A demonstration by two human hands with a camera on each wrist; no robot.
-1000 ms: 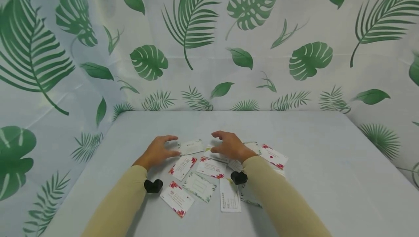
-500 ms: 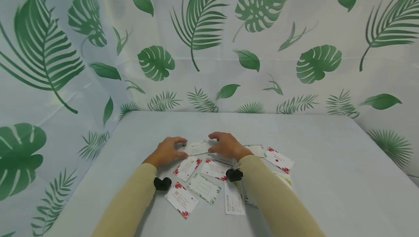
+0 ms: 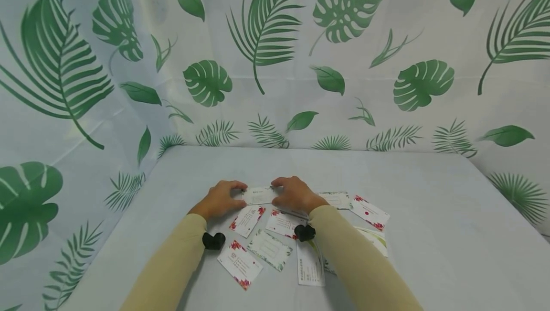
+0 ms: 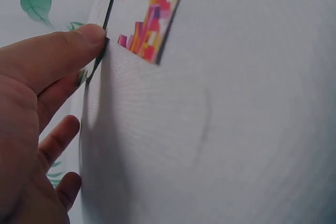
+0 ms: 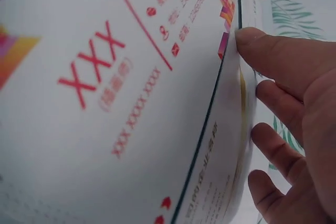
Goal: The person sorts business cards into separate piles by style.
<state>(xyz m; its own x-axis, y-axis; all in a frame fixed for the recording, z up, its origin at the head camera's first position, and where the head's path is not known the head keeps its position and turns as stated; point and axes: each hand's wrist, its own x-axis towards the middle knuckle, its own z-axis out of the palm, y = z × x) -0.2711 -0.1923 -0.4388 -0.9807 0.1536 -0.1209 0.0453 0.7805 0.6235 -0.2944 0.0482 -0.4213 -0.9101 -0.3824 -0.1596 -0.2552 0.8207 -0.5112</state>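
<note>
Pinching one card (image 3: 258, 195) by opposite edges, left hand (image 3: 219, 199), right hand (image 3: 294, 195).

White cards (image 3: 278, 222) with red floral corners, pale grey table (image 3: 429, 215), green-leaf-printed white curtain (image 3: 275, 53), beige sleeves (image 3: 172, 263).

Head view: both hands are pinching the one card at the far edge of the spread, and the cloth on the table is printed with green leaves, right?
Not quite. In the head view the left hand and right hand do pinch that card, but the table is plain pale; the leaves are on the backdrop.
</note>
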